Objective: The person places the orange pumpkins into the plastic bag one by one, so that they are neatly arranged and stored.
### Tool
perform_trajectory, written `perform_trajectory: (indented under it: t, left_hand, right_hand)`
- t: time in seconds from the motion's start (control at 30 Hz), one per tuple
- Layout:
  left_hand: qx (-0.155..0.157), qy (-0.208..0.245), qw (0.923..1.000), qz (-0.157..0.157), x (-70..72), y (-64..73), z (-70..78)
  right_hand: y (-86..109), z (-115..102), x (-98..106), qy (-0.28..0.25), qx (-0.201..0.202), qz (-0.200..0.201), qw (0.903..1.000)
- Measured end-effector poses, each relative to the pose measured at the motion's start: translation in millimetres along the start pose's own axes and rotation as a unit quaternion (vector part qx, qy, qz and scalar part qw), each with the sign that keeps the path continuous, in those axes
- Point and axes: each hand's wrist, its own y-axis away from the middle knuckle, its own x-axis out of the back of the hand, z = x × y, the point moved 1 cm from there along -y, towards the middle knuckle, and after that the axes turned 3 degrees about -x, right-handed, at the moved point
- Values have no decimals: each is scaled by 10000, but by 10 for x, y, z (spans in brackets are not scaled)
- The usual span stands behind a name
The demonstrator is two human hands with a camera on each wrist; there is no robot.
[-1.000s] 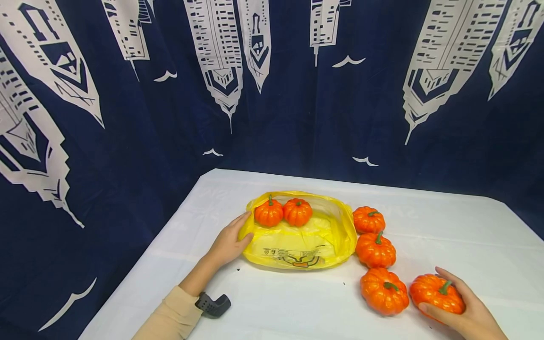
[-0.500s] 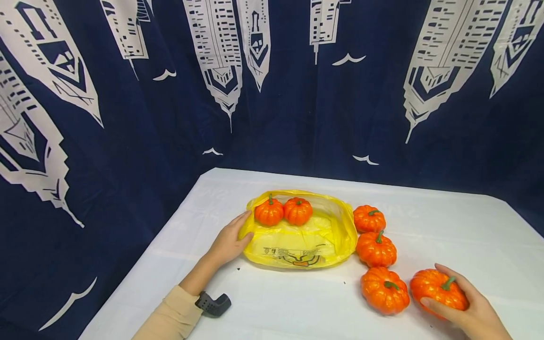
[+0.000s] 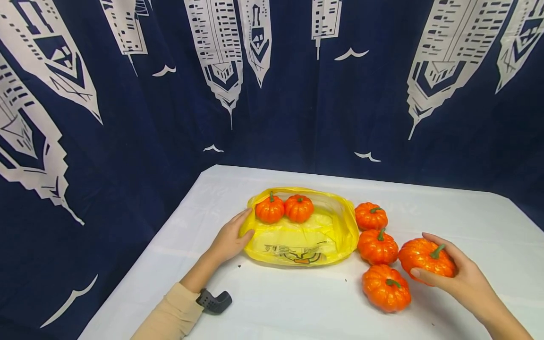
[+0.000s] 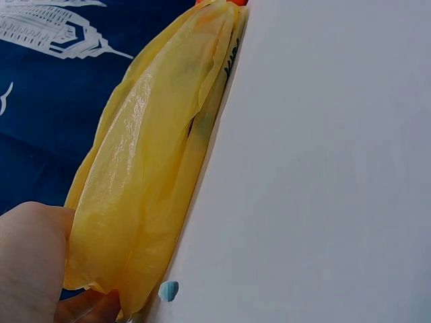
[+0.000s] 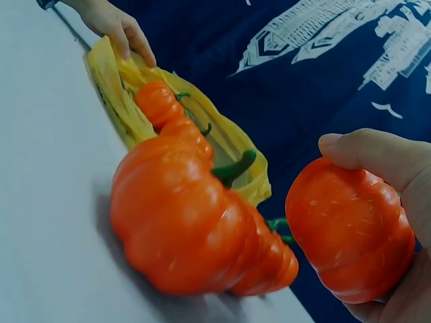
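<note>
My right hand (image 3: 459,271) grips an orange toy pumpkin (image 3: 425,259) with a green stem, thumb on the near side and fingers behind it. In the right wrist view this pumpkin (image 5: 350,229) is lifted off the white table. At the left end of a yellow plastic bag (image 3: 293,257), my left hand (image 3: 231,238) holds the rim between thumb and fingers. The bag's mouth gapes open, with a pumpkin (image 3: 269,210) and a second pumpkin (image 3: 299,208) inside at the back. The left wrist view shows the bag's side (image 4: 141,182) pinched in that hand.
Right of the bag stand three more pumpkins in a row: a far one (image 3: 370,216), a middle one (image 3: 378,247) and a near one (image 3: 386,288). Everything rests on a white-covered table (image 3: 297,307). Behind hangs a dark blue curtain (image 3: 297,127) with white building prints.
My right hand has raised the pumpkin from the table and carried it forward and slightly left, beside the middle pumpkin. The left hand stays on the bag's rim.
</note>
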Motion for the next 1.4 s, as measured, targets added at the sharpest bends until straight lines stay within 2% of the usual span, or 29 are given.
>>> perform_trajectory:
  t: [0.1,0.47,0.73,1.07,1.4]
  left_hand:
    - [23,11,10000,6,6,0,-2]
    - [83,-5,10000,29,35,8,-11]
    - [93,30,10000,-2,47,13,-23]
    - [38,28,10000,-20,24,17,-34]
    - [44,-12,10000,-28,14,-6,-18]
  right_hand:
    - [-89,-139,-28,-49,330,51,9994]
    - [-369,-591,-169,-216,896,-171,9956]
    - [-517,-812,-388,-561,845,-462,9938]
    - [-740,-1022,-683,-617,963,-684,9911]
    - [-921,-1206,-885,-560,603,-861,9929]
